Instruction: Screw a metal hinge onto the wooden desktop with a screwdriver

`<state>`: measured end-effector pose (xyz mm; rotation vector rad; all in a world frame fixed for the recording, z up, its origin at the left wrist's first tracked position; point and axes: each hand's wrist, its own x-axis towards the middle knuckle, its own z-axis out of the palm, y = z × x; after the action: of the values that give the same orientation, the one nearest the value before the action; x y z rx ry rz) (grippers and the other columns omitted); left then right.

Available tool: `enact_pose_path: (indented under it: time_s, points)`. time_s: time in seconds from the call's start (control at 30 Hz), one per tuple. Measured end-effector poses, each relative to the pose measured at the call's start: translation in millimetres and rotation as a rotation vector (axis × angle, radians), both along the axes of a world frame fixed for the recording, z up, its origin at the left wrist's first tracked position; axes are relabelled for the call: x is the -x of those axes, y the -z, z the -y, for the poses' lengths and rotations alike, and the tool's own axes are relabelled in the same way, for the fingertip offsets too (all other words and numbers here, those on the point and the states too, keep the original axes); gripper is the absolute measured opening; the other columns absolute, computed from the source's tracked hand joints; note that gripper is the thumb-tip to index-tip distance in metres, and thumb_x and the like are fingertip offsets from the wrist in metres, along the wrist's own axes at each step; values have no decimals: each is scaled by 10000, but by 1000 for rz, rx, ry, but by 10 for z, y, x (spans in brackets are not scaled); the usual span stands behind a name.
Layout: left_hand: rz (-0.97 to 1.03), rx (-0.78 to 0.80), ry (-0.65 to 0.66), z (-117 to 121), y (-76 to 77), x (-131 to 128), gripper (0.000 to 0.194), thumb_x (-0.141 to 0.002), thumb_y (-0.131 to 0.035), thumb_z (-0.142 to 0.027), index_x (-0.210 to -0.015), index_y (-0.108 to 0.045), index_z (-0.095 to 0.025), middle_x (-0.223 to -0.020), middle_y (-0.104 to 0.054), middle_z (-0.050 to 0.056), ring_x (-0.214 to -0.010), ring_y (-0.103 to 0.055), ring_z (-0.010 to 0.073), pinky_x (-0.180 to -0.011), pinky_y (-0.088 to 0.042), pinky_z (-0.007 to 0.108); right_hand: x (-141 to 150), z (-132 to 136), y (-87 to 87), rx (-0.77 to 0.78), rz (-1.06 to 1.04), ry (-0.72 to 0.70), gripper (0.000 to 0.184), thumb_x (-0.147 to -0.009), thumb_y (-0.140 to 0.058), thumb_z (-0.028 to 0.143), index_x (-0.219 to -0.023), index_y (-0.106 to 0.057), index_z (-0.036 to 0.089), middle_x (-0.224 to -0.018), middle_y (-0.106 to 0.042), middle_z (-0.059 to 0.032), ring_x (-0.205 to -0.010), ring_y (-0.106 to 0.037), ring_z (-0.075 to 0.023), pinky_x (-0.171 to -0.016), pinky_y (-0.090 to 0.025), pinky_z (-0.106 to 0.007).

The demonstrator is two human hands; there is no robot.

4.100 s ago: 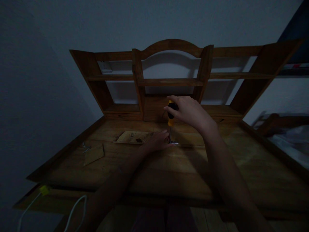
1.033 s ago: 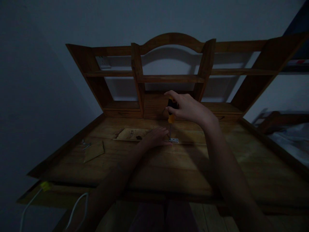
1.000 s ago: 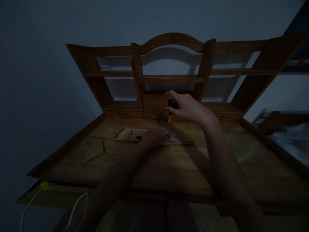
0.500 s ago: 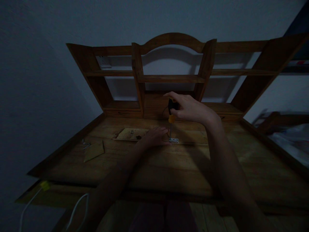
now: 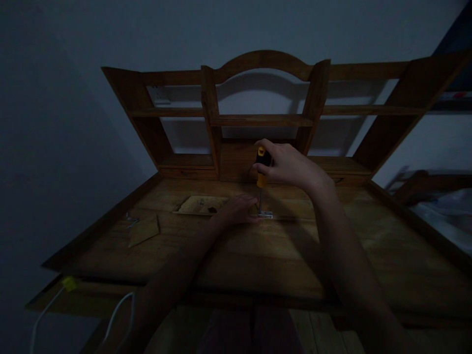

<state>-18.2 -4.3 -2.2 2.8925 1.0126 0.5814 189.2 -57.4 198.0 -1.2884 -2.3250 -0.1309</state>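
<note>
Pretty dim in here, but you can make out most of it. The right hand (image 5: 289,164) is wrapped around the handle of a yellow and black screwdriver (image 5: 261,181), out over the middle of the desk (image 5: 236,278). The shaft stands close to upright, with its tip down at the left end of a small metal plate (image 5: 267,215). That plate sits on a long thin wooden strip (image 5: 201,205) lying across the desk; the strip's left part looks rough, with 1 dark patch in it.

The left hand (image 5: 238,209) is flat-ish on the strip, just left of the plate, fingers pointing right. Can't tell if it's actually gripping the strip or only pressing on it.

Over on the left of the desk there's a flat wood scrap (image 5: 144,231) with some shiny metal bits (image 5: 132,223) right by its far left corner. At the near left there's a yellow thing (image 5: 69,283) on 1 end of a white cable (image 5: 118,309). At the far side, a wooden shelf unit (image 5: 261,120) stands in front of the wall (image 5: 73,123).
</note>
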Motion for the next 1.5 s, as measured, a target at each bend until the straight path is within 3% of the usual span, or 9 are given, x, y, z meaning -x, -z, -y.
enact_pose_path:
  time_s: [0.2,0.47,0.73,1.0,1.2,1.3,1.4,1.5]
  points:
    - [-57,-19,-26,65,-92,-36,570,-905,-797,-586,-1304,-676,-199,-1292,-752,128,-1226,-711,315,-1089,-548,431,9,15,-17,-20,-10,-42,554,-983,-633,253,-1515,-572,110,-1448,-695,-201,-1307,-670,-354,-1087,-519,-448]
    - [-82,-44,19,112,-166,-55,438,-952,-758,-531,-1229,-689,-198,-1291,-750,121,-1234,-704,303,-1104,-534,419,-5,35,-39,-26,-18,-17,554,-990,-650,288,-1517,-578,133,-1307,-757,-177,-1126,-731,-334,-1008,-547,-450]
    - [-92,-54,64,79,-176,-60,431,-938,-778,-532,-1197,-716,-193,-1312,-740,129,-1271,-682,311,-1186,-481,453,-19,6,-30,-24,-15,-34,584,-970,-619,263,-1520,-574,70,-1439,-690,-238,-1305,-668,-376,-1114,-506,-493]
    - [-48,-29,31,77,-142,-38,468,-937,-771,-568,-1225,-726,-202,-1342,-736,126,-1289,-681,314,-1172,-498,445,-2,58,-29,-8,-51,-63,659,-993,-654,276,-1620,-470,189,-1429,-708,-162,-1253,-684,-329,-1079,-516,-466]
    - [-49,-12,23,60,-121,-24,510,-927,-786,-582,-1270,-722,-210,-1396,-724,116,-1328,-665,311,-1204,-475,445,8,7,-22,-38,-2,-52,430,-1020,-686,361,-1418,-636,207,-1318,-748,-141,-1231,-688,-327,-1056,-517,-447]
    - [-46,-24,33,55,-120,-25,486,-928,-788,-576,-1247,-731,-213,-1371,-736,111,-1328,-666,305,-1211,-469,441,39,12,-30,-48,8,-37,419,-1064,-617,411,-1414,-653,184,-1308,-752,-161,-1228,-694,-336,-1068,-515,-459]
    - [-50,-21,42,58,-138,-28,455,-934,-784,-577,-1223,-740,-228,-1358,-743,100,-1324,-669,300,-1213,-469,436,66,56,-53,-15,-15,-38,418,-1112,-472,350,-1463,-627,185,-1365,-740,-160,-1267,-684,-331,-1097,-502,-469]
    - [-43,-24,49,57,-148,-27,447,-930,-785,-574,-1203,-750,-221,-1322,-754,104,-1295,-682,299,-1206,-474,431,75,80,-68,-21,-19,-18,407,-1104,-447,305,-1441,-638,180,-1356,-750,-158,-1254,-696,-341,-1083,-505,-463]
